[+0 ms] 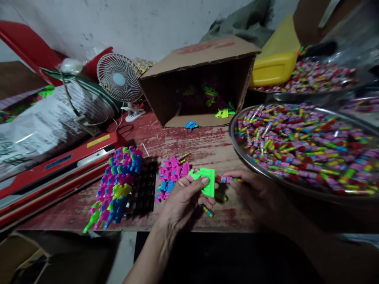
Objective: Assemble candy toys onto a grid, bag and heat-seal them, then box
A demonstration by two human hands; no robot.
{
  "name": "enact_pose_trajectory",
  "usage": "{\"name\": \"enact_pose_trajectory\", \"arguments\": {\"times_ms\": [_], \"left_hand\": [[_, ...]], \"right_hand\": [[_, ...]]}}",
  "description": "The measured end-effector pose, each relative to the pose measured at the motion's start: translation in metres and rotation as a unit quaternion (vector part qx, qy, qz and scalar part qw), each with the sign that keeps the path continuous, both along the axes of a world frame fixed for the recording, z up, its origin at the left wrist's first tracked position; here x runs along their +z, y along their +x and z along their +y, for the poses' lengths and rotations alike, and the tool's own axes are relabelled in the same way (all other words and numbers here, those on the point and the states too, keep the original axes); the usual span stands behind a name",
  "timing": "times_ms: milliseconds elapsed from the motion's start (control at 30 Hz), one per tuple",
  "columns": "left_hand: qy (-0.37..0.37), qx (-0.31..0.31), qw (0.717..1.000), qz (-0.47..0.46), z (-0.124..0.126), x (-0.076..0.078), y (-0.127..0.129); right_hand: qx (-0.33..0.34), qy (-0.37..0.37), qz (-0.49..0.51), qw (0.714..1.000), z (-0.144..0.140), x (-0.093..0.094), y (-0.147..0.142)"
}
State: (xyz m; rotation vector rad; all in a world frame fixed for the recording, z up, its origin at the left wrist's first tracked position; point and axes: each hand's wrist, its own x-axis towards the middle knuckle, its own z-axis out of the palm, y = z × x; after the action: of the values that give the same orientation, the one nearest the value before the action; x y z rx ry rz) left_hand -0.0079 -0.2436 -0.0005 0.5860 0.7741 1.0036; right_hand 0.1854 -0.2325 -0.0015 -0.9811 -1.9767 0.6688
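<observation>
My left hand (pixel 183 199) grips a bright green plastic toy piece (pixel 207 180) above the table's front edge, with another small wrapped candy (pixel 207 210) tucked under its fingers. My right hand (pixel 257 193) pinches a thin wrapped candy stick (pixel 227 180) and holds its tip against the green piece. A small heap of pink and blue toy pieces (pixel 171 176) lies just left of my left hand. Further left, a pile of pink, blue and green toy pieces (pixel 117 189) rests on a black tray (pixel 145 193).
A wide metal basin (pixel 237 148) full of wrapped candies (pixel 308 148) sits at the right. A cardboard box (pixel 204 75) on its side holds more toy pieces. A small white fan (pixel 120 83), a red heat sealer (pixel 59 165), a plastic sack (pixel 44 118) and a yellow container (pixel 278 59) stand around.
</observation>
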Motion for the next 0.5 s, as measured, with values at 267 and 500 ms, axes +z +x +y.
{"name": "enact_pose_trajectory", "arguments": {"times_ms": [267,500], "left_hand": [[-0.058,-0.002,0.998,-0.02,0.001,-0.002,0.01],[-0.093,-0.016,0.995,-0.027,-0.002,-0.005,0.013]], "right_hand": [[0.002,0.079,0.02,0.997,-0.005,-0.019,0.002],[-0.05,0.191,-0.019,0.98,-0.015,-0.029,0.003]]}}
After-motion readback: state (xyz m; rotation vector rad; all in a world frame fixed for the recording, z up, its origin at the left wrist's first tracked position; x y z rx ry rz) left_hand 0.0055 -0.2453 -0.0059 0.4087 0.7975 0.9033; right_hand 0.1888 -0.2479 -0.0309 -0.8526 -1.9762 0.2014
